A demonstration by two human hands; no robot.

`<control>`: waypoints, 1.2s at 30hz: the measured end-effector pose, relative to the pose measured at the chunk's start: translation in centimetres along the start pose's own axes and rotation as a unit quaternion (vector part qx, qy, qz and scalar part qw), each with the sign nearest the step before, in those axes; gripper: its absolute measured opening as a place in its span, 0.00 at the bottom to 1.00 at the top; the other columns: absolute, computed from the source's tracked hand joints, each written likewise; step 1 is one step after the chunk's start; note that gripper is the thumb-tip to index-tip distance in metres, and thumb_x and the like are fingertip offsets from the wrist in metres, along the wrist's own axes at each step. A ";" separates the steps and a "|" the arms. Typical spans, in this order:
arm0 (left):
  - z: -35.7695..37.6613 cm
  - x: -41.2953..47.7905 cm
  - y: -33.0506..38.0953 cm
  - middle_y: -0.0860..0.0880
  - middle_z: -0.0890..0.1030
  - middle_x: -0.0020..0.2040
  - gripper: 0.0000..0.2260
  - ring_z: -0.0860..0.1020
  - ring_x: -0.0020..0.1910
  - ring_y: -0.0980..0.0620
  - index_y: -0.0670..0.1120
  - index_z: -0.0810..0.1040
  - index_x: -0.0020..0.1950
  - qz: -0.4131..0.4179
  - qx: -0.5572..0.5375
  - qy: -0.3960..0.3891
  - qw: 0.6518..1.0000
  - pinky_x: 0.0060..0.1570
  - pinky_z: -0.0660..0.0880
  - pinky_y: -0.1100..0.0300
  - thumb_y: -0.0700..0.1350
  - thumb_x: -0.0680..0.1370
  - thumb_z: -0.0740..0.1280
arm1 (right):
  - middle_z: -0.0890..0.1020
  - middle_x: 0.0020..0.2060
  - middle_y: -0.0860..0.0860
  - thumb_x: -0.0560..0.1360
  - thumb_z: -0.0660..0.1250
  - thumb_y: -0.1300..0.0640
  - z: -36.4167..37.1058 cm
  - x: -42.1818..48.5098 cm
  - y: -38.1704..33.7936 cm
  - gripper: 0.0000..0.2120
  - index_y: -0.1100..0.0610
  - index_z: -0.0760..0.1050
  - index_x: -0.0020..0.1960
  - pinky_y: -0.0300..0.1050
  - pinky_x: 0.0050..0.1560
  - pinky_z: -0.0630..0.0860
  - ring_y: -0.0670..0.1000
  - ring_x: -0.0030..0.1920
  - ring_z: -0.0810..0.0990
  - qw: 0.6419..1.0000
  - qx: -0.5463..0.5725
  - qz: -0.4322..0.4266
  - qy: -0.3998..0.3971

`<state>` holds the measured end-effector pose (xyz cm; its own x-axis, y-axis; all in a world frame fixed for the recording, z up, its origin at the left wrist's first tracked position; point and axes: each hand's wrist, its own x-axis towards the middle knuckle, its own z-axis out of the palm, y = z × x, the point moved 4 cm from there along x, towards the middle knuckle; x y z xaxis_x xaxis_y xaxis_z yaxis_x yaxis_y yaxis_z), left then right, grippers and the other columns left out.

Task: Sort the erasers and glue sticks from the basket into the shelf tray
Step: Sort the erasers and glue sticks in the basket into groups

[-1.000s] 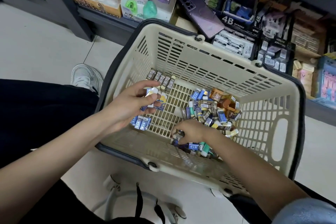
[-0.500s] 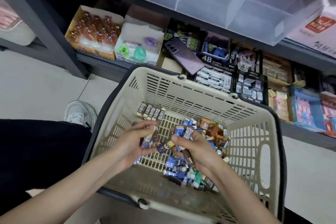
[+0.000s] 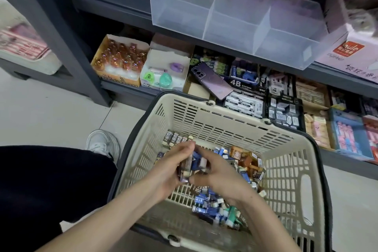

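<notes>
The person is gathering a load. The left hand [image 3: 169, 172] and right hand [image 3: 223, 178] are curling their grips together around a clutch of erasers [image 3: 195, 164], low inside the basket [image 3: 225, 115]. The next move is probably calling for a steady lift to the clear shelf tray [image 3: 235, 18] at twelve o'clock, spilling nothing.

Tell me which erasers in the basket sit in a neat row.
The brown 2B erasers against the basket's far wall; the rest lie in a loose heap.

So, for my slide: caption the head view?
Left hand and right hand hold erasers over the basket, below the shelf tray.
</notes>
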<state>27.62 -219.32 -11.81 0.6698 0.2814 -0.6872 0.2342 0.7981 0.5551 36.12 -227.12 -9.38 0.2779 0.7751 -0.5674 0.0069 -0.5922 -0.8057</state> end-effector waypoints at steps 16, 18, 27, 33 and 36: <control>0.4 0.1 0.9 0.41 0.83 0.51 0.19 0.84 0.42 0.47 0.42 0.78 0.57 -0.017 -0.044 -0.015 0.999 0.38 0.81 0.52 0.36 0.67 0.71 | 0.83 0.44 0.48 0.63 0.79 0.57 -2.0 0.3 0.2 0.12 0.47 0.83 0.44 0.34 0.35 0.71 0.38 0.31 0.77 0.986 0.041 -0.051 0.151; 0.2 0.2 0.9 0.40 0.82 0.50 0.18 0.83 0.40 0.46 0.43 0.78 0.55 -0.019 -0.052 -0.013 0.998 0.35 0.80 0.55 0.30 0.68 0.69 | 0.83 0.41 0.48 0.63 0.79 0.59 -2.2 0.2 0.1 0.15 0.51 0.83 0.48 0.34 0.35 0.70 0.38 0.31 0.76 0.988 0.082 -0.040 0.123; -1.1 -0.9 3.7 0.40 0.80 0.45 0.16 0.79 0.37 0.47 0.44 0.78 0.46 0.037 -0.048 0.010 0.998 0.28 0.77 0.60 0.26 0.66 0.66 | 0.76 0.45 0.61 0.46 0.68 0.76 -3.2 1.1 2.5 0.35 0.66 0.81 0.53 0.44 0.37 0.77 0.55 0.41 0.75 0.836 0.548 0.029 -0.019; -3.9 -2.8 8.1 0.45 0.79 0.40 0.19 0.80 0.36 0.49 0.46 0.78 0.46 0.194 -0.021 0.028 0.980 0.29 0.77 0.61 0.34 0.58 0.76 | 0.77 0.46 0.62 0.61 0.59 0.81 -2.8 2.4 5.7 0.27 0.68 0.76 0.57 0.46 0.48 0.76 0.54 0.44 0.79 0.798 0.585 0.133 0.056; -5.6 -3.2 9.5 0.50 0.79 0.36 0.21 0.80 0.36 0.51 0.49 0.78 0.46 0.270 0.021 0.072 0.960 0.31 0.77 0.62 0.36 0.57 0.78 | 0.82 0.44 0.64 0.65 0.60 0.77 -2.4 4.0 7.9 0.20 0.69 0.73 0.57 0.48 0.40 0.82 0.55 0.39 0.84 0.782 0.590 0.163 0.120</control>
<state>23.78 -209.63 -6.96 0.5981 0.7206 -0.3507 -0.0895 0.4949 0.8643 39.59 -229.17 -17.59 0.2536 0.4774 -0.8413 -0.9532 -0.0248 -0.3014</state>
